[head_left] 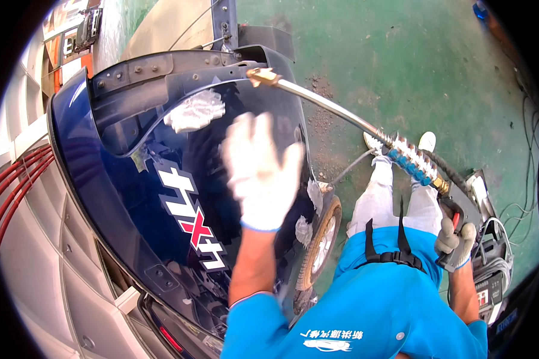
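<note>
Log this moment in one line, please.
left hand: open, over blue panel, contact unclear | right hand: gripping long-rod tool

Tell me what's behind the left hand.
Blue panel shows around the gloved left hand. The area directly behind it is covered, so any marks there can't be seen; whether the hand touches the panel is unclear.

A vehicle body-repair workshop, shown by the dark-blue body panel [214, 173] with scraped patches [196, 111], a dent puller [335, 109] and coiled cables [500, 263].
</note>
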